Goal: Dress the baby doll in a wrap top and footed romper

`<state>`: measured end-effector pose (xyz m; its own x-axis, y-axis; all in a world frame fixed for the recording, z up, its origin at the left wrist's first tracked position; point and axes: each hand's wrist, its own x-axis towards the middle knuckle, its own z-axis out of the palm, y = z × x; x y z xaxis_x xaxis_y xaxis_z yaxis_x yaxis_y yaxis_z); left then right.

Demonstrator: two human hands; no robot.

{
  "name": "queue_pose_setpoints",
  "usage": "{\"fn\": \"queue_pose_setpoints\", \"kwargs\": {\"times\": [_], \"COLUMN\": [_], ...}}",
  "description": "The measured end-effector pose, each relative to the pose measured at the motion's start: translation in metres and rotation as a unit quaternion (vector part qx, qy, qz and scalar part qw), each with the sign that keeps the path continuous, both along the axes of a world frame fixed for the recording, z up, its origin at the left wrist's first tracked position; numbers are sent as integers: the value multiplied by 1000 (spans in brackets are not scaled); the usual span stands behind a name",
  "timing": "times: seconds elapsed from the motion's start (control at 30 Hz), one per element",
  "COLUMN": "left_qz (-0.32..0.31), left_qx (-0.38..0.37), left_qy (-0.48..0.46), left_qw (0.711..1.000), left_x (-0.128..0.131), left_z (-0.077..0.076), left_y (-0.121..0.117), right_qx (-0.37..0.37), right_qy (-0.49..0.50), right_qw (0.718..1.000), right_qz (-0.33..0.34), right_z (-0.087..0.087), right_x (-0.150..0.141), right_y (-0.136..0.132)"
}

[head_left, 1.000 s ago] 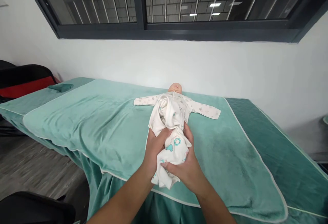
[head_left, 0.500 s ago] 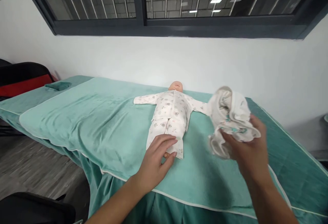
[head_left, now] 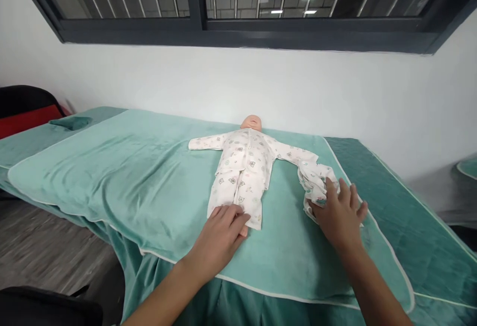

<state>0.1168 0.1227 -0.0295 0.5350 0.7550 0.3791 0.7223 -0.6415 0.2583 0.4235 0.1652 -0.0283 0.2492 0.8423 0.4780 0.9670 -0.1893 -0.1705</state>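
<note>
A baby doll (head_left: 251,122) lies on its back with arms stretched out, in a white printed top (head_left: 246,154) and matching trousers (head_left: 223,189). My left hand (head_left: 219,236) is closed over a trouser cuff at the doll's feet, its fingers bent together; a bit of foot shows beside the thumb, and the fingertips are partly hidden. By the sleeve at the right lies a crumpled white printed cloth garment (head_left: 315,179). Just over its near edge, my right hand (head_left: 341,214) is open with fingers spread.
Under the doll is a light green blanket (head_left: 149,182) with pale piping, over a darker green bed cover (head_left: 402,192). A white wall (head_left: 298,82) and a barred window (head_left: 238,33) stand behind. A black and red chair (head_left: 28,110) is at the left.
My right hand has lowered the crumpled garment onto the blanket and let go of it. The left hand has come down onto the trouser cuff and closed. The view has shifted slightly.
</note>
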Motion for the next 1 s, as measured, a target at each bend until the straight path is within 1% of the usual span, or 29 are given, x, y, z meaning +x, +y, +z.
{"fn": "queue_pose_setpoints", "kwargs": {"times": [0.07, 0.1, 0.17, 0.2, 0.23, 0.3, 0.4, 0.57, 0.63, 0.73, 0.83, 0.9, 1.0], "left_qz": [-8, -12, -18, -21, -22, -22, -23, -14, -7, -8, -38, -58, -57], "left_qx": [-10, -16, -28, -35, -41, -54, -72, -87, -92, -102, -115, -113, -105], "left_qy": [-13, -19, -30, -33, -36, -40, -54, -88, -99, -120, -136, -128, -97], "left_qw": [1000, 1000, 999, 999, 998, 997, 996, 992, 991, 988, 983, 984, 988], "left_x": [3, 5, 11, 14, 17, 20, 22, 24, 25, 25, 20, 16, 14], "left_z": [2, 3, 7, 8, 10, 12, 12, 11, 13, 16, 17, 16, 14], "left_y": [2, 3, 5, 6, 6, 7, 7, 6, 6, 6, 7, 7, 8], "right_qx": [66, 92, 111, 106, 81, 21, -42, -75, -80, -62, -24, -5, 6], "right_qy": [-6, -1, 29, 53, 78, 131, 190, 239, 272, 339, 388, 401, 404], "right_qw": [997, 992, 974, 963, 952, 934, 919, 902, 897, 877, 850, 838, 831], "right_qz": [48, 90, 194, 244, 285, 333, 343, 350, 339, 334, 356, 369, 382], "right_z": [3, 3, 0, -3, -7, -15, -23, -24, -24, -21, -15, -12, -16], "right_x": [-20, -33, -59, -72, -84, -101, -110, -107, -106, -106, -105, -105, -106], "right_y": [-11, -17, -30, -35, -40, -46, -48, -49, -50, -51, -54, -57, -61]}}
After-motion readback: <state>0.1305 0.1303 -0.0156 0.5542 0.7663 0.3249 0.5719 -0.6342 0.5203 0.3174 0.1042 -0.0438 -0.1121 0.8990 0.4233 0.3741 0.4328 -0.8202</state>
